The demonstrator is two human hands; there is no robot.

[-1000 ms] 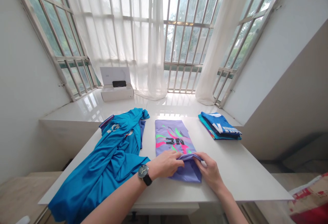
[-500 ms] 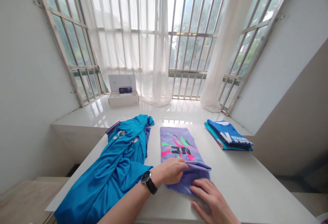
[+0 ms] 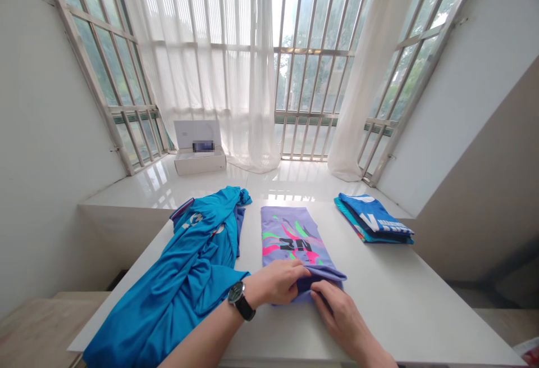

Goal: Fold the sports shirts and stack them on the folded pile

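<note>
Head view: our left hand and right hand pinch the purple shirt's near fold (soft, light, probably slippery); we'd grip the edges.

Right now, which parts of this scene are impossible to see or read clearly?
Head view only:
- Near end of the purple shirt: covered by the left hand and right hand.
- Item in the white box: blurred, unreadable.
- Lower garments of the folded stack: hidden under the top blue one.
- Blue shirt: its lower end is cut off by the bottom edge.
- Lettering on the garments: too small to read.
</note>
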